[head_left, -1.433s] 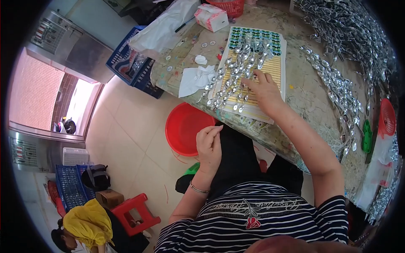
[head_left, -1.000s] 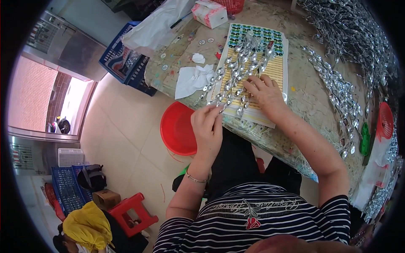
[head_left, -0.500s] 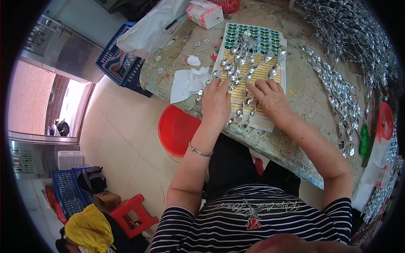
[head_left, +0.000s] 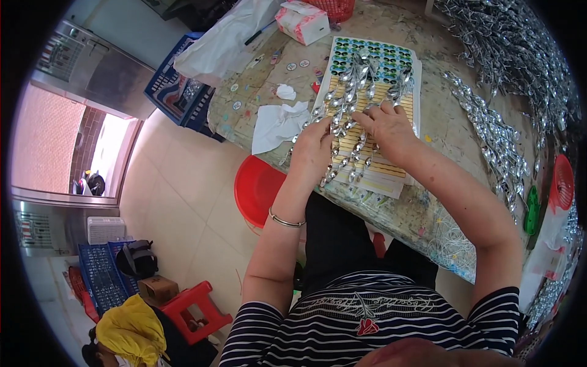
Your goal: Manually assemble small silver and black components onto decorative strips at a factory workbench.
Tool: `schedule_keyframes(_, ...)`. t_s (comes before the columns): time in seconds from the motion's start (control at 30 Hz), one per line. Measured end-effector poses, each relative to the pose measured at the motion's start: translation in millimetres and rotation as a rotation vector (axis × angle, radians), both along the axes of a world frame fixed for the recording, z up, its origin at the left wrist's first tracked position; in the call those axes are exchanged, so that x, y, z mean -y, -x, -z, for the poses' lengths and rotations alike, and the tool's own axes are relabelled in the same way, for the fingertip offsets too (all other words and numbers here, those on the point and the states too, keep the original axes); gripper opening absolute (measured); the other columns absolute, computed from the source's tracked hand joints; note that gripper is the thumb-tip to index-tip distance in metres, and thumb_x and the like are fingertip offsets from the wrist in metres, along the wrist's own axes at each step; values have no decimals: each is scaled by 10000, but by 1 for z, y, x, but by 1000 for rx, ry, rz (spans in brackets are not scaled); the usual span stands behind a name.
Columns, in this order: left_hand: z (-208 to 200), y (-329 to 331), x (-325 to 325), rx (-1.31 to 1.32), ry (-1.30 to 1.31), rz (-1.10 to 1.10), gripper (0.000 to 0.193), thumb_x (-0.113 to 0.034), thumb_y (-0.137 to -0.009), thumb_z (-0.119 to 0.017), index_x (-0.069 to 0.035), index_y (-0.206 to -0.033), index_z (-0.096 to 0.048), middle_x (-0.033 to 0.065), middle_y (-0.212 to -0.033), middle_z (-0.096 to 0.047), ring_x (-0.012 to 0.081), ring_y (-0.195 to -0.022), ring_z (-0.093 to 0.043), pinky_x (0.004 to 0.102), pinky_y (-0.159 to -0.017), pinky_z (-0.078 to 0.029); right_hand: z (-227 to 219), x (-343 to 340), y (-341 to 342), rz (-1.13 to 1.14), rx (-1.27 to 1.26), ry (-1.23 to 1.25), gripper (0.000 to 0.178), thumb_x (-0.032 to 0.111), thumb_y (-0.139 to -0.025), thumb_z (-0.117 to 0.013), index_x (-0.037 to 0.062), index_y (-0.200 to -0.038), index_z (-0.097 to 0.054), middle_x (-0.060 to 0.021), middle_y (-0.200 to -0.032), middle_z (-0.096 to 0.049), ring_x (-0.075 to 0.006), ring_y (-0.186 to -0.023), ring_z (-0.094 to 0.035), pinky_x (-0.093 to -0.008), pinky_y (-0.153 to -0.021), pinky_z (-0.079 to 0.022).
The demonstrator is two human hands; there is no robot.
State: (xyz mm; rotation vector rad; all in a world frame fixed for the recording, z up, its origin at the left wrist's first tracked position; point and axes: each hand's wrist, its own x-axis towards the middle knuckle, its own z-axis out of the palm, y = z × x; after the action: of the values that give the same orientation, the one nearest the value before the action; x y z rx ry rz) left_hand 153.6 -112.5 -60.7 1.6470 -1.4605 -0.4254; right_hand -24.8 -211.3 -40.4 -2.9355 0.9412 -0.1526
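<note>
Several strands of shiny silver, spoon-shaped pieces (head_left: 348, 92) lie fanned over a sticker sheet (head_left: 400, 55). The sheet has rows of green-blue ovals at its far end and gold-yellow strips nearer me. My left hand (head_left: 312, 153) rests at the sheet's left edge, its thumb and fingers closed on one silver strand. Over the middle of the sheet, my right hand (head_left: 394, 134) has its thumb and index finger pinched at a silver strand, with the other fingers curled. The exact piece between its fingertips is hidden. More silver strand ends hang toward me between the hands.
Long silver strands (head_left: 489, 134) and a big silver heap (head_left: 507, 43) cover the table's right side. White tissue (head_left: 278, 125) and a tissue box (head_left: 302, 23) lie left and far. A green-handled tool (head_left: 532, 211) is at right. A red basin (head_left: 257, 189) stands below the left edge.
My right hand has shifted left and slightly away from me, its fingers now pinched at the strands. My left hand stays near the same spot. The whole view has shifted a little.
</note>
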Motion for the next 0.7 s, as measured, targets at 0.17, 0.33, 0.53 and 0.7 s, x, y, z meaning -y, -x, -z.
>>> schedule_keyframes(0.17,1,-6,4,-127,-54,6,310,-13,-822,-564,-32,-1131,-587,213,-954,-608,372,-892,-589,400,-786,-471,0,1,-1,4,60,-15,594,19,-700,-632,197,-1251,-501,-42,-1189,-525,-255,-1110,-459,-388,-917,-355)
schedule_keyframes(0.33,3,-20,8,-144,-124,11,341,-28,-872,-527,-8,-1211,-563,91,-1011,-624,141,-896,-581,270,-786,-464,-1,4,4,15,19,31,557,16,-656,-667,176,-1170,-522,-66,-1300,-437,-285,-1198,-408,-407,-959,-355)
schedule_keyframes(0.53,-12,-25,11,-312,-160,-44,365,-36,-881,-519,-2,-1243,-537,70,-1022,-599,124,-879,-569,255,-748,-496,2,6,14,-67,-7,58,491,29,-636,-683,144,-1092,-540,-54,-1323,-429,-289,-1221,-388,-419,-986,-347)
schedule_keyframes(0.7,-8,-28,10,-403,-135,-131,348,-23,-890,-489,-8,-1234,-534,107,-1057,-607,147,-828,-591,272,-668,-552,0,-1,18,-169,-15,147,463,47,-646,-680,122,-1078,-530,-43,-1277,-465,-266,-1171,-419,-416,-1017,-317)
